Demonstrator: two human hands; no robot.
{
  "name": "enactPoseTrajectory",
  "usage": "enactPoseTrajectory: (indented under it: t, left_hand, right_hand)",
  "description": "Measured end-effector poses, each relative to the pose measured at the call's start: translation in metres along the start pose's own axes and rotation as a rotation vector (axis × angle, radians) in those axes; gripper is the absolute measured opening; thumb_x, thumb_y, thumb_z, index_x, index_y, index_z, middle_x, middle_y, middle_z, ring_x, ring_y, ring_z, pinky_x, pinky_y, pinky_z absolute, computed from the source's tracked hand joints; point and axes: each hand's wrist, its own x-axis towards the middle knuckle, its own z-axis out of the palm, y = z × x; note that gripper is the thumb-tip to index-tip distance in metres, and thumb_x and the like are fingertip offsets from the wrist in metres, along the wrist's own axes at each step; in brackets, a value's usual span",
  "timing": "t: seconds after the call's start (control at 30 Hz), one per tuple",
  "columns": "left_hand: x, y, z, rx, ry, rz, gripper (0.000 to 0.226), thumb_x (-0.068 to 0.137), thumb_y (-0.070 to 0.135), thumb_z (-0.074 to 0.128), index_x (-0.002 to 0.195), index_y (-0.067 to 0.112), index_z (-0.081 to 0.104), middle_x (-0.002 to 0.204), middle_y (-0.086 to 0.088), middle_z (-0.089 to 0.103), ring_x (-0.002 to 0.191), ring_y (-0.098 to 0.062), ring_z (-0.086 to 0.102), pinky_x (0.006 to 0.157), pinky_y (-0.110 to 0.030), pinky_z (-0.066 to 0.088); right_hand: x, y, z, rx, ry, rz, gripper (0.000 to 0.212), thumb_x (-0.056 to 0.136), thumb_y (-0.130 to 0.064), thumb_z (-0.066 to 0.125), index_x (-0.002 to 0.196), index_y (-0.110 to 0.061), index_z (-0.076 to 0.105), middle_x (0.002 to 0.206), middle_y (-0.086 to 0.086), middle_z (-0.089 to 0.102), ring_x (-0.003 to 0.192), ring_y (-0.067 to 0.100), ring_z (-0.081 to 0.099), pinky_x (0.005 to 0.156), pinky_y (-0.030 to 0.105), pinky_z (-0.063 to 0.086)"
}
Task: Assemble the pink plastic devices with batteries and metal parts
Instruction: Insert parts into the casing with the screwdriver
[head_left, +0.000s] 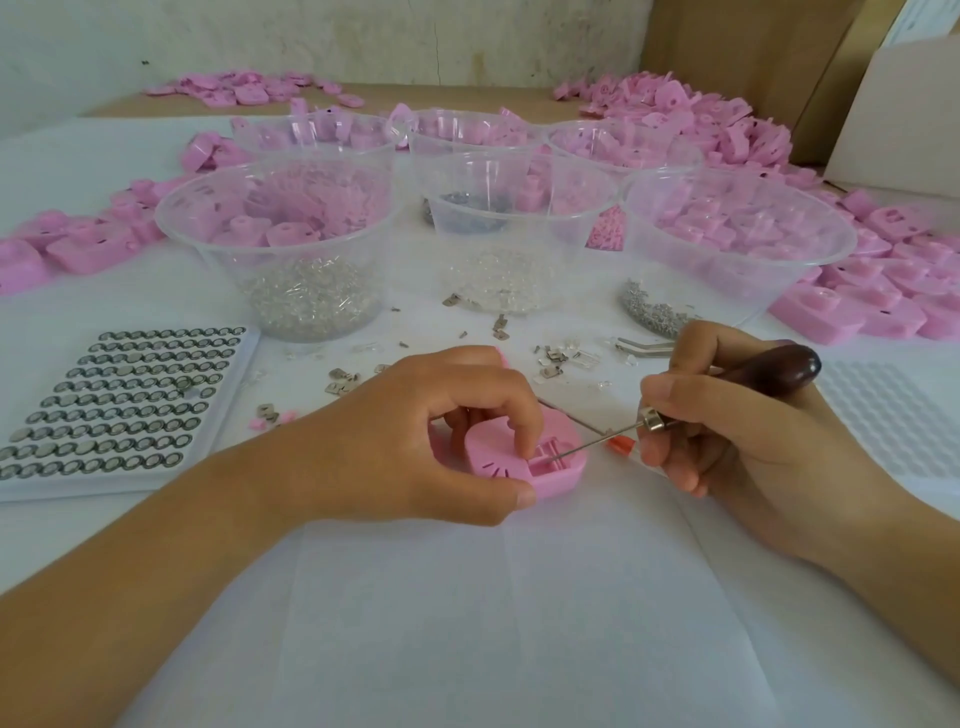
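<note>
A pink plastic device (558, 467) lies on the white table cover in front of me. My left hand (441, 431) grips it, thumb on its near edge and fingers curled over its top. My right hand (727, 415) holds an awl with a dark wooden handle (774, 364). Its thin metal needle (597, 439) points left into the open compartment of the device. A small orange piece (622, 445) shows under the needle by my right fingers. A tray of button batteries (119, 395) sits at the left. Small metal parts (343, 382) lie scattered behind my hands.
Several clear plastic tubs stand behind the work spot: one with clear bits (306, 301), one with clear beads (511, 291), one with pink parts (737, 228). Piles of pink housings (883, 291) lie at right, left and back. Metal tweezers (644, 347) lie near my right hand. A white moulded tray (893, 405) is at right.
</note>
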Motion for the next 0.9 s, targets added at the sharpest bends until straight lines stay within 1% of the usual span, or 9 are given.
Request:
enactPoseTrajectory:
  t: [0.07, 0.1, 0.2, 0.27, 0.43, 0.53, 0.6, 0.73, 0.9]
  left_hand:
    - [0.0006, -0.0004, 0.0003, 0.007, -0.011, -0.003, 0.017, 0.062, 0.043, 0.068, 0.076, 0.039, 0.059, 0.086, 0.017, 0.05, 0.07, -0.007, 0.05, 0.058, -0.006, 0.036]
    - [0.001, -0.0007, 0.0003, 0.014, -0.017, -0.004, 0.017, 0.062, 0.043, 0.067, 0.076, 0.04, 0.058, 0.086, 0.017, 0.049, 0.07, -0.007, 0.049, 0.058, -0.007, 0.036]
    - [0.0019, -0.0017, 0.0005, 0.035, -0.027, -0.008, 0.018, 0.062, 0.045, 0.066, 0.076, 0.041, 0.056, 0.086, 0.013, 0.048, 0.071, -0.009, 0.049, 0.06, -0.009, 0.037]
    - [0.0024, -0.0019, 0.0006, 0.038, -0.033, -0.008, 0.019, 0.061, 0.045, 0.066, 0.076, 0.041, 0.056, 0.087, 0.01, 0.047, 0.071, -0.011, 0.048, 0.06, -0.011, 0.037]
    - [0.0025, -0.0007, -0.0008, 0.055, -0.043, 0.002, 0.018, 0.061, 0.042, 0.064, 0.076, 0.039, 0.056, 0.088, 0.007, 0.048, 0.074, -0.011, 0.05, 0.062, -0.008, 0.037]
    - [0.0023, 0.0, -0.0021, 0.077, -0.044, 0.013, 0.019, 0.061, 0.041, 0.063, 0.078, 0.038, 0.057, 0.089, 0.007, 0.051, 0.077, -0.012, 0.05, 0.065, -0.008, 0.037]
    - [0.0023, 0.0001, -0.0027, 0.079, -0.048, 0.018, 0.02, 0.06, 0.04, 0.062, 0.079, 0.039, 0.057, 0.089, 0.007, 0.052, 0.079, -0.015, 0.051, 0.066, -0.011, 0.038]
    - [0.002, -0.0002, -0.0032, 0.066, -0.06, 0.024, 0.021, 0.059, 0.037, 0.061, 0.079, 0.039, 0.057, 0.09, 0.009, 0.054, 0.078, -0.017, 0.053, 0.065, -0.015, 0.04]
    - [0.0017, -0.0012, -0.0038, 0.084, -0.062, 0.037, 0.021, 0.061, 0.038, 0.064, 0.081, 0.038, 0.057, 0.09, 0.009, 0.053, 0.08, -0.017, 0.052, 0.066, -0.011, 0.037]
  right_hand:
    - [0.0005, 0.0, 0.0, 0.0, -0.007, 0.006, 0.026, 0.052, -0.015, 0.071, 0.047, -0.019, 0.047, 0.045, 0.011, 0.057, 0.03, 0.016, 0.046, 0.035, 0.013, 0.034]
    - [0.0008, 0.0, 0.0, -0.004, -0.008, 0.008, 0.027, 0.053, -0.013, 0.072, 0.047, -0.019, 0.047, 0.045, 0.011, 0.057, 0.03, 0.016, 0.046, 0.035, 0.013, 0.034]
    - [0.0018, 0.0008, -0.0001, -0.008, -0.019, 0.007, 0.027, 0.053, -0.01, 0.072, 0.047, -0.018, 0.047, 0.046, 0.012, 0.057, 0.03, 0.017, 0.047, 0.034, 0.013, 0.034]
    - [0.0019, 0.0013, 0.0001, -0.002, -0.034, 0.006, 0.025, 0.053, -0.014, 0.072, 0.048, -0.018, 0.048, 0.046, 0.012, 0.058, 0.032, 0.017, 0.048, 0.035, 0.014, 0.035]
    - [0.0021, 0.002, -0.0007, -0.013, -0.039, -0.002, 0.026, 0.051, -0.012, 0.073, 0.048, -0.017, 0.048, 0.046, 0.013, 0.058, 0.031, 0.018, 0.047, 0.034, 0.014, 0.034]
    - [0.0014, 0.003, -0.0008, 0.026, -0.044, -0.028, 0.021, 0.054, -0.021, 0.07, 0.049, -0.017, 0.051, 0.047, 0.013, 0.058, 0.032, 0.018, 0.049, 0.036, 0.014, 0.036]
    - [0.0004, 0.003, -0.0013, 0.038, -0.068, -0.045, 0.016, 0.055, -0.021, 0.07, 0.051, -0.017, 0.055, 0.048, 0.012, 0.059, 0.033, 0.017, 0.049, 0.037, 0.014, 0.038]
    - [-0.0018, 0.0024, -0.002, -0.026, -0.163, -0.096, 0.004, 0.056, -0.018, 0.068, 0.058, -0.02, 0.065, 0.055, 0.008, 0.06, 0.04, 0.013, 0.053, 0.04, 0.014, 0.039]
    - [-0.0031, 0.0038, -0.0011, -0.015, -0.197, -0.134, 0.008, 0.059, -0.018, 0.065, 0.054, -0.024, 0.063, 0.056, 0.006, 0.061, 0.042, 0.013, 0.052, 0.044, 0.014, 0.041]
